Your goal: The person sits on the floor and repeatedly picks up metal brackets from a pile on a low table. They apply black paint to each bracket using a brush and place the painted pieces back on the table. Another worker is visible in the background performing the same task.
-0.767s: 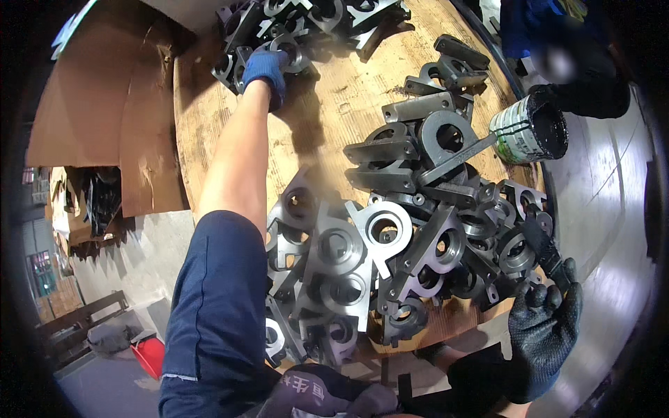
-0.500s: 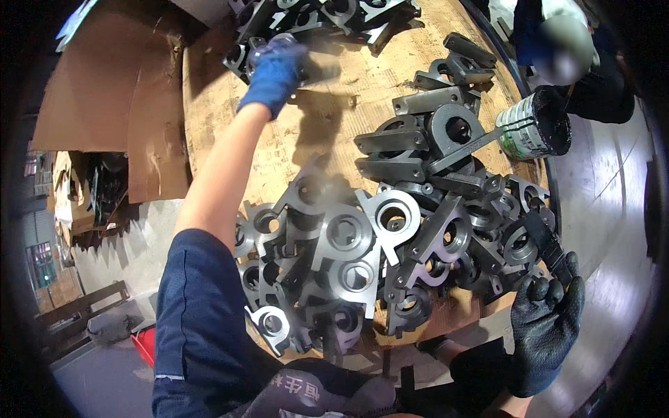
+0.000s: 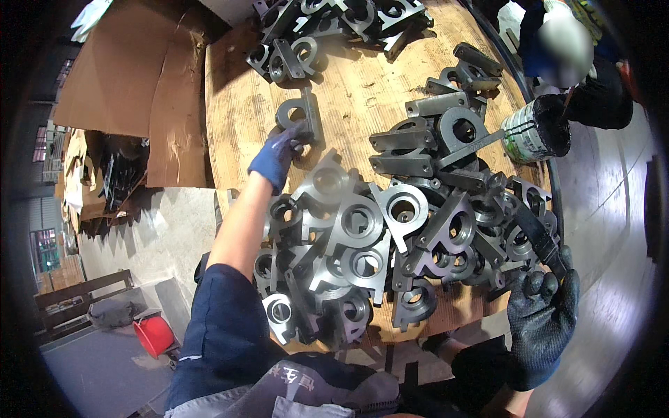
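My left hand (image 3: 274, 157), in a blue glove, grips a grey metal bracket (image 3: 301, 113) with a round hole, lying on the wooden table (image 3: 355, 90) between two heaps. Several similar brackets form a far pile (image 3: 334, 21) at the table's back edge. A larger heap of brackets (image 3: 390, 237) lies just in front of me. At the table's near right rim, my right hand (image 3: 542, 322), in a black glove, is closed around a black flat strip (image 3: 533, 233) that slants up over the heap.
A tin can (image 3: 535, 129) with a stick in it stands at the right rim, beside another person (image 3: 592, 83) in dark clothes. Cardboard sheets (image 3: 132, 83) lie to the left. A red bucket (image 3: 155, 335) stands on the floor at lower left.
My left hand has drawn back from the far pile toward me, bringing one bracket with it onto the bare wood. The right hand has stayed at the rim.
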A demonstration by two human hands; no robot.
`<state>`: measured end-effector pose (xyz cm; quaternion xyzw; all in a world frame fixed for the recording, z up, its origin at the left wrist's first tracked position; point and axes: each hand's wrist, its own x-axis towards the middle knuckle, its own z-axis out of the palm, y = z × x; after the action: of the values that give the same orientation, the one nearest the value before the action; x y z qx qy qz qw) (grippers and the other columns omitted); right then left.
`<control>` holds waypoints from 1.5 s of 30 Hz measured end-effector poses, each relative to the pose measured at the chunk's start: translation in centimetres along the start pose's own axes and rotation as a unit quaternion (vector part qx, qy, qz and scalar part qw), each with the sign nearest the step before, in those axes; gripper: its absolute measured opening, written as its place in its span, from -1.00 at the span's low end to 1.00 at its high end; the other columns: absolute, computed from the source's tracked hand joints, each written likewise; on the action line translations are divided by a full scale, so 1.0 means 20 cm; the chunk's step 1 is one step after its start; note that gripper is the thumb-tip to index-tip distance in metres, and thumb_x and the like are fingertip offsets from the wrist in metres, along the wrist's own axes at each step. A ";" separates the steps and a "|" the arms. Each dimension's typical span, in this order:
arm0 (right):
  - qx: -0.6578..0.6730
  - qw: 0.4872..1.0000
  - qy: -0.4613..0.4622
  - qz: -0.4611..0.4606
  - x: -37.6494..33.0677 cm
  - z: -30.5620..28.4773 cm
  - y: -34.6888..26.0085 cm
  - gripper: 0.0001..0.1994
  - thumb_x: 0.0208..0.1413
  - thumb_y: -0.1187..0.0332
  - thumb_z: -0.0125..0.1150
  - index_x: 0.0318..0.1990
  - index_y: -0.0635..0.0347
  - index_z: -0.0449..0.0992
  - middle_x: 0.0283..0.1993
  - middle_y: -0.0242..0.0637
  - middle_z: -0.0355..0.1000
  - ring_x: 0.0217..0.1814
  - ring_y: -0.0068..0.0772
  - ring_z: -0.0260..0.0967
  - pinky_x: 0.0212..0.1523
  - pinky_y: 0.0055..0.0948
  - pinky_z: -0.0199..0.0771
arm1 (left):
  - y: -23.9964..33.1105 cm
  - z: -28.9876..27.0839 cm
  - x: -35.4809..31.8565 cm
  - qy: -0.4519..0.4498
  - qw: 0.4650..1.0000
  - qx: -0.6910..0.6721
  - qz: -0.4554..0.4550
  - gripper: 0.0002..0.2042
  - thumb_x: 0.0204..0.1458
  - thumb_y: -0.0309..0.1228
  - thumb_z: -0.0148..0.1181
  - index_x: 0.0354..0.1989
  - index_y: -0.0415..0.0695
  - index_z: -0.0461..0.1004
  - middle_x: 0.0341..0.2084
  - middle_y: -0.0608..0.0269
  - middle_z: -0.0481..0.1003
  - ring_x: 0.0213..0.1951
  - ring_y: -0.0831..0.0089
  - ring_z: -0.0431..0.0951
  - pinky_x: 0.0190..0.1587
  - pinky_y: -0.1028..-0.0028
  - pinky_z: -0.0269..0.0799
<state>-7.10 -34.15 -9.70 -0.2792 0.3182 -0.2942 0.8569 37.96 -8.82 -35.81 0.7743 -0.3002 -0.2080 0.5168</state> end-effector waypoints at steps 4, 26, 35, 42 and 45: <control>-0.020 0.994 0.107 -0.026 -0.02 0.05 0.02 -0.57 0.35 0.24 -0.11 0.26 0.32 0.26 -0.15 -0.13 0.45 -0.12 -0.26 0.45 0.10 -0.16 0.47 | 0.06 0.15 0.12 0.175 0.902 -0.272 -0.287 -0.76 0.02 -0.31 0.24 -0.20 -0.17 0.57 -0.45 0.19 0.58 -0.48 0.40 0.55 -0.43 0.46 0.46; 0.025 0.984 -0.178 0.005 -0.37 0.20 -0.10 -0.64 0.31 0.41 -0.05 0.21 0.34 0.30 0.04 -0.10 0.44 -0.01 -0.35 0.47 0.06 -0.31 0.54 | 1.52 0.24 -1.15 -0.222 0.494 -0.830 -0.136 -0.67 0.29 -0.21 -0.05 0.07 -0.17 0.37 -0.29 0.35 0.46 -0.41 0.60 0.44 -0.30 0.49 0.48; -0.302 0.885 -0.308 -0.173 -0.58 0.30 0.12 -0.63 0.12 0.60 0.16 0.11 0.17 0.42 0.05 -0.16 0.46 -0.06 -0.32 0.53 0.06 -0.39 0.52 | 1.46 0.22 -1.69 0.082 0.946 -0.271 -0.157 -0.71 0.26 -0.42 -0.06 0.10 -0.14 0.46 -0.12 0.16 0.55 -0.14 0.46 0.55 -0.16 0.50 0.49; -0.192 0.907 -0.373 -0.036 -0.76 0.52 0.13 -0.68 0.26 0.29 0.06 0.07 0.29 0.45 -0.07 -0.18 0.52 -0.13 -0.40 0.53 -0.04 -0.50 0.49 | 1.82 0.09 -1.74 0.094 0.958 -0.264 -0.055 -0.63 0.16 -0.40 0.15 0.14 -0.17 0.34 -0.20 0.28 0.48 -0.25 0.51 0.52 -0.25 0.51 0.47; -0.176 0.895 -0.409 -0.039 -0.82 0.55 0.10 -0.67 0.26 0.27 0.06 0.07 0.29 0.45 -0.12 -0.20 0.54 -0.15 -0.40 0.54 -0.05 -0.49 0.49 | 1.91 0.08 -1.79 0.108 0.938 -0.330 -0.024 -0.58 0.12 -0.40 0.20 0.15 -0.17 0.32 -0.13 0.27 0.45 -0.19 0.49 0.51 -0.17 0.49 0.49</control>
<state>-8.96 -18.36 2.28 -0.5337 -0.0247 -0.1265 0.8358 1.20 3.47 -0.67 0.5852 -0.1383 -0.2232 0.7672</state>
